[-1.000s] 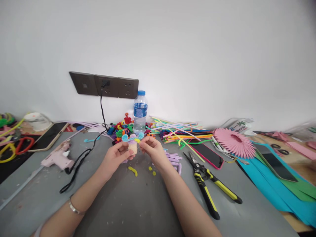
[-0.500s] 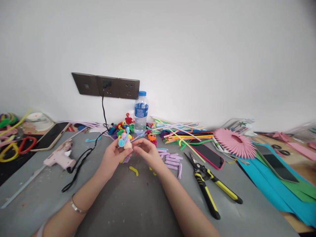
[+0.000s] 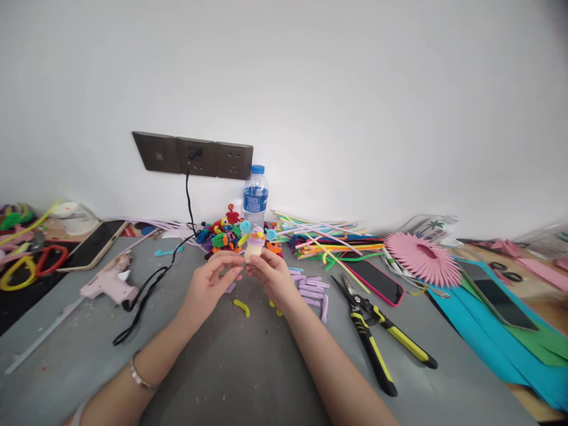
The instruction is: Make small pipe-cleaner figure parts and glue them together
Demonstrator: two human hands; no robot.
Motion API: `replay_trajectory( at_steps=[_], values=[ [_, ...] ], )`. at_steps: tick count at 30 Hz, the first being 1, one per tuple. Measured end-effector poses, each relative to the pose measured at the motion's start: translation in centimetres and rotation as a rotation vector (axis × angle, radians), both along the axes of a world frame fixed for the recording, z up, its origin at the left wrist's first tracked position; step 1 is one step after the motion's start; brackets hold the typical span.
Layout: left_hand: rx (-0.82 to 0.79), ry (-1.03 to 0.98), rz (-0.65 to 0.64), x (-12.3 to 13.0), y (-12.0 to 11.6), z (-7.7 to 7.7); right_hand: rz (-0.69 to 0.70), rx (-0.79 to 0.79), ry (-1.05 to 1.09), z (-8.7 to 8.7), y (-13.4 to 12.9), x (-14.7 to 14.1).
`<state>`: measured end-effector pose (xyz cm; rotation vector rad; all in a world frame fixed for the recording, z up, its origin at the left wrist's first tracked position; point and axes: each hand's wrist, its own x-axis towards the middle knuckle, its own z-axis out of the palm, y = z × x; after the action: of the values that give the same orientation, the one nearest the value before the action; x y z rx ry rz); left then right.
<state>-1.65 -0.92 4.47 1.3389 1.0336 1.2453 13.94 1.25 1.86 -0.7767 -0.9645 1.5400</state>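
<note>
A small fuzzy pipe-cleaner figure (image 3: 254, 247) stands upright between my hands, above the grey table mat (image 3: 213, 367). Its lower part is cream, with purple and yellow above and a light blue coil out to each side. My right hand (image 3: 273, 273) pinches it low down between thumb and fingers. From the other side, the bent fingertips of my left hand (image 3: 215, 281) meet its lower left edge. Short lilac pipe-cleaner pieces (image 3: 312, 289) lie just right of my right hand. A bent yellow piece (image 3: 242, 307) rests on the mat below.
Behind my hands stand a water bottle (image 3: 255, 198) and a colourful heap of pipe-cleaner shapes (image 3: 222, 234). Long pipe cleaners (image 3: 337, 242), a phone (image 3: 377, 281) and pliers-like cutters (image 3: 370, 313) lie right. A pink glue gun (image 3: 109, 287) with a black cord (image 3: 148, 305) lies left.
The figure has moved right and turned, so both blue coils now stick out sideways. My right hand now grips it low, while my left hand has shifted to its left edge.
</note>
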Motion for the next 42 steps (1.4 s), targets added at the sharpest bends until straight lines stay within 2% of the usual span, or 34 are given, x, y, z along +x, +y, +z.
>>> replay_trajectory(
  at_steps=[3,8,14,34,42],
  values=[
    [-0.058,-0.022,0.017,0.0,0.1,-0.2,-0.020,-0.064,0.035,0.1,0.1,0.1],
    [-0.166,-0.120,0.045,-0.3,0.5,-1.2,-0.024,-0.067,0.044,0.3,0.1,0.0],
    [-0.190,-0.193,0.060,-0.3,0.6,-0.7,-0.025,-0.046,0.021,0.0,0.1,-0.1],
    [-0.112,-0.177,0.223,-0.7,1.2,-1.1,0.062,0.065,-0.098,0.5,-0.4,-0.2],
    [-0.128,-0.162,0.237,-1.2,1.4,-1.4,0.060,0.093,-0.116,0.3,-0.3,-0.1]
  ],
)
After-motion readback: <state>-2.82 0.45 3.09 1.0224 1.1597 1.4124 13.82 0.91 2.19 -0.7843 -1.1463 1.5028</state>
